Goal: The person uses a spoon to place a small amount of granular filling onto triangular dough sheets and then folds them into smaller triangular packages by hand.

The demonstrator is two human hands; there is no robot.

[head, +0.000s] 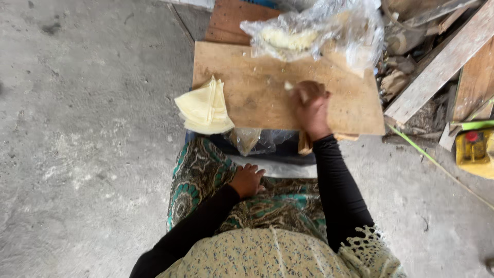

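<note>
Your right hand [310,109] sits on the wooden board [267,98], fingers curled shut over a small pale scrap [288,85] that peeks out at the knuckles on the far side; whether the grip truly pinches it or only presses it to the wood cannot be told. The stack of folded pale-yellow sheets [205,107] lies well to the left of that grip, at the board's near-left corner, part of it overhanging the edge, its pointed end aimed away from you. The clear plastic bag [314,33] with pale contents lies just beyond the grip. Your left hand [247,180] rests loosely curled on your patterned lap, holding nothing, nearer you than the stack and roughly as far from it as the right hand.
</note>
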